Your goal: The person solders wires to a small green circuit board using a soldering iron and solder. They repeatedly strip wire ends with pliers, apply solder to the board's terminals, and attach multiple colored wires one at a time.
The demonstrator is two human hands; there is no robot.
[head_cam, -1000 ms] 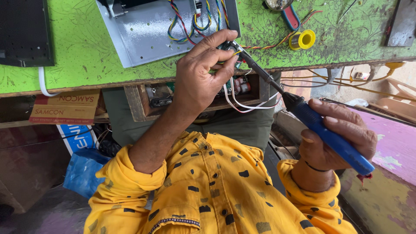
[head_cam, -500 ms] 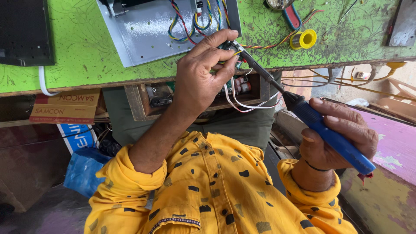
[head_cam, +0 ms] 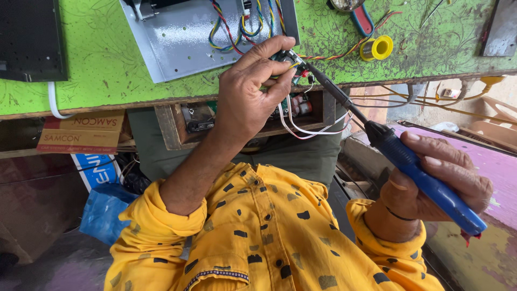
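Observation:
My left hand (head_cam: pixel 253 89) pinches a small electronic part with coloured wires (head_cam: pixel 291 58) at the front edge of the green workbench (head_cam: pixel 97 64). My right hand (head_cam: pixel 436 180) grips the blue handle of a soldering iron (head_cam: pixel 425 180). Its dark shaft runs up and left, and the tip touches the small part by my left fingertips. Red, yellow, blue and green wires (head_cam: pixel 237 27) run from the part up over a grey metal plate (head_cam: pixel 172 37). White wires (head_cam: pixel 307 126) hang below the part.
A yellow spool of solder (head_cam: pixel 377 47) lies on the bench to the right, beside a red-handled tool (head_cam: pixel 362 19). A black panel (head_cam: pixel 29 37) sits at far left. Under the bench are an open wooden drawer (head_cam: pixel 199 121), a cardboard box (head_cam: pixel 81 132) and a blue bag (head_cam: pixel 102 207).

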